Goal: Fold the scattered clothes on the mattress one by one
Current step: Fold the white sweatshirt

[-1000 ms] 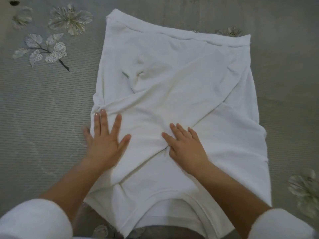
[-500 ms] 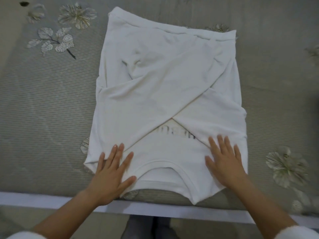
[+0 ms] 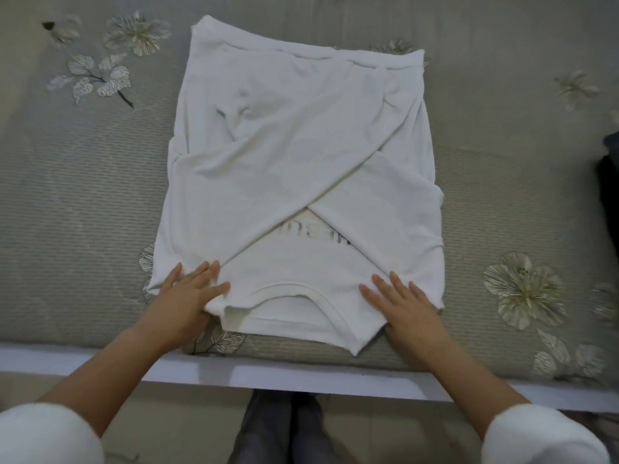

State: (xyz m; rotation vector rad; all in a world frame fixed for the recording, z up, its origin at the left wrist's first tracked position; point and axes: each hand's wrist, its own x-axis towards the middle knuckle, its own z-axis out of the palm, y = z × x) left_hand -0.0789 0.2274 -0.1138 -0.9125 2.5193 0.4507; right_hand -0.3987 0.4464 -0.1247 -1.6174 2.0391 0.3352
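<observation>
A soft white long-sleeved cloth top (image 3: 301, 162) is lying flat on the grey ribbed mattress with flower prints (image 3: 83, 195), its sleeves crossing over the front. The left hand (image 3: 187, 296) and right hand (image 3: 402, 306) are pressing its near corners, fingers straight, gripping nothing.

The white shirt (image 3: 301, 169) lies flat on the mattress (image 3: 83, 202), its collar near to me, both sleeves folded across the front like a cross.
</observation>
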